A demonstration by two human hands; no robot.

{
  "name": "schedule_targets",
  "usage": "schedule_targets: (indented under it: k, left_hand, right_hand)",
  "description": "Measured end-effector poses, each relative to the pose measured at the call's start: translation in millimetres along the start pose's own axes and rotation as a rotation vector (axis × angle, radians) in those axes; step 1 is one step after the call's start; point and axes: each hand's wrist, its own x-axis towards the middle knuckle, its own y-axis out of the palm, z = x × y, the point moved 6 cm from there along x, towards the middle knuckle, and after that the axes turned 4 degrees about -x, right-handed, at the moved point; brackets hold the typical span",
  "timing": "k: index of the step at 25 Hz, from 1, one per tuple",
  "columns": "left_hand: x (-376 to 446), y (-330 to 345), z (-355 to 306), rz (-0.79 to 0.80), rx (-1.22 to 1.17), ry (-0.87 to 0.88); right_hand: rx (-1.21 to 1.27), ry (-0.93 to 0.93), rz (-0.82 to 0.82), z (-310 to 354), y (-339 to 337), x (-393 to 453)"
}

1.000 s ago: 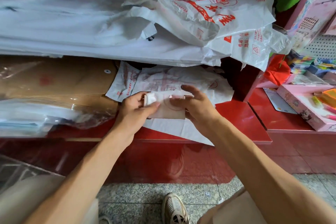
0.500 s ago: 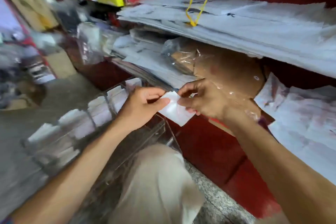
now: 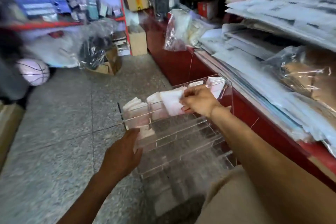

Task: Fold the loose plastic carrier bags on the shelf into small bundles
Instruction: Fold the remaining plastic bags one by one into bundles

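Note:
My right hand (image 3: 197,102) pinches a small folded white bag bundle (image 3: 171,102) over the top row of a clear acrylic organiser (image 3: 181,132) that stands on the floor. Several folded bundles (image 3: 135,106) fill its upper compartments. My left hand (image 3: 123,152) rests with fingers straight against the organiser's left front corner and holds nothing. The loose carrier bags are out of this view.
A red shelf unit (image 3: 254,120) runs along the right, stacked with flat packs of paper and plastic-wrapped brown envelopes (image 3: 309,71). A pale basketball (image 3: 33,72), cardboard boxes (image 3: 107,63) and hanging goods stand beyond the speckled floor (image 3: 63,114). My knee is at the lower right.
My view swung left from the shelf to the organiser. My left hand released the bundle and dropped to the organiser's corner; my right hand carried the bundle over the top row.

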Motion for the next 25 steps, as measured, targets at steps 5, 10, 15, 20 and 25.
schedule_targets:
  k: [5,10,15,20,25]
  left_hand:
    - [15,29,0,0.095,0.139,-0.053]
    - [14,31,-7,0.02,0.223,-0.06]
    - [13,36,-2,0.01,0.141,-0.033]
    - [12,37,-1,0.0,0.103,-0.033]
    - [6,34,-1,0.002,0.067,0.019]
  right_hand:
    - [-0.267,-0.123,0.049,-7,75,17]
    - [-0.269,-0.15,-0.034,-25,62,19]
    - [-0.297,-0.014,0.051,-59,42,23]
    - [-0.434,-0.035,0.153,-81,51,19]
    - [-0.464,-0.054,0.105,-77,50,13]
